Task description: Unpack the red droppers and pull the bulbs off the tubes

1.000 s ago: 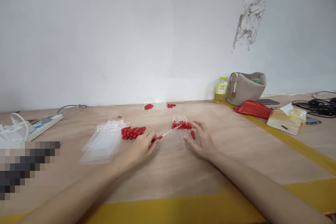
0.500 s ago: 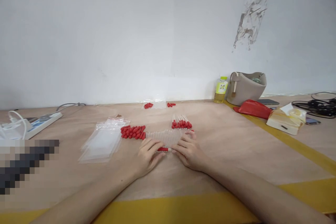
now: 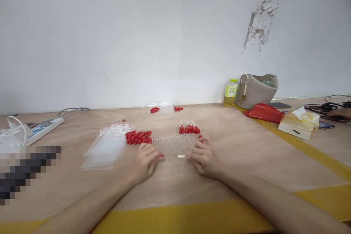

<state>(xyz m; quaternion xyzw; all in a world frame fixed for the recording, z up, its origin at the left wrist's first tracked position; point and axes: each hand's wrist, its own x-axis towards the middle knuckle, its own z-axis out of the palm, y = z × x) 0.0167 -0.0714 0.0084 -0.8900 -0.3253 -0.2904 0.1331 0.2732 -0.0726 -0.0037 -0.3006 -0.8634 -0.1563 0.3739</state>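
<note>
Pinched in my left hand (image 3: pixel 147 158) is a red rubber bulb (image 3: pixel 161 156), its tip showing past the fingers. My right hand (image 3: pixel 203 158) is closed on a glass dropper tube (image 3: pixel 181 156) whose pale end points left, with a gap between it and the bulb. Beyond and between both hands lies a row of clear glass tubes (image 3: pixel 174 142). A pile of red rubber bulbs (image 3: pixel 137 137) sits past my left hand. Droppers with red bulbs fitted (image 3: pixel 189 128) lie beyond the row. Another red piece (image 3: pixel 200 138) shows by my right fingers. Both hands are slightly blurred.
Clear zip bags (image 3: pixel 106 146) lie left of the bulbs. Near the wall is a bag with small red pieces (image 3: pixel 155 110). A power strip (image 3: pixel 45 130) stands at left. At right are a drink bottle (image 3: pixel 230 93), grey handbag (image 3: pixel 256 91), red pouch (image 3: pixel 264 113) and black cables (image 3: pixel 333 109).
My hands have moved apart, the left one leftward with the red bulb and the right one slightly rightward with the glass tube. The bulb and tube, end to end before, are now separated.
</note>
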